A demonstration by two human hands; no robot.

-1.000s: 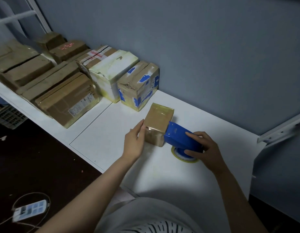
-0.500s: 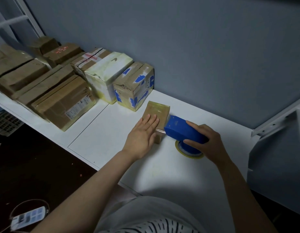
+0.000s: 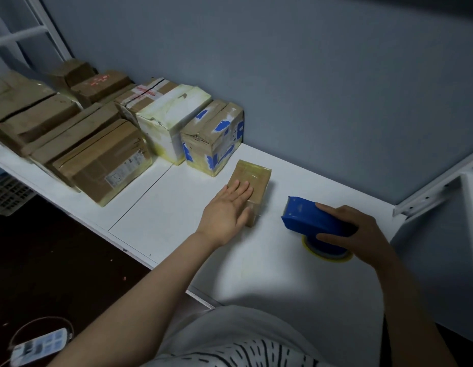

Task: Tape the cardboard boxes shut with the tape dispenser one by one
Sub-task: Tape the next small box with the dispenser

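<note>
Left hand (image 3: 227,207): released, fingers straight and together, palm laid flat on top of the box (image 3: 258,176); nothing grasped. Box lies on the table (image 3: 161,223), near end under the palm, far end clear of the fingertips and glossy with tape.

Right hand (image 3: 362,234): clenched round the dispenser (image 3: 312,217), thumb on the near side, fingers over the top rear. Toothed blade end points away from the grip, toward the box; bare table shows between blade and box, no contact. Roll (image 3: 328,256), yellow-edged, sits directly below the grip, on the table or just above it; cannot tell which.

Box is left of the right-hand grip, near but apart.

Just past the box, beyond the left fingertips: blue-patched box (image 3: 211,136) against the wall (image 3: 309,88). Further left of that grip, in a row: white box (image 3: 166,120), then brown boxes (image 3: 103,160). Phone (image 3: 39,345) on the floor, well behind and left of the left forearm
</note>
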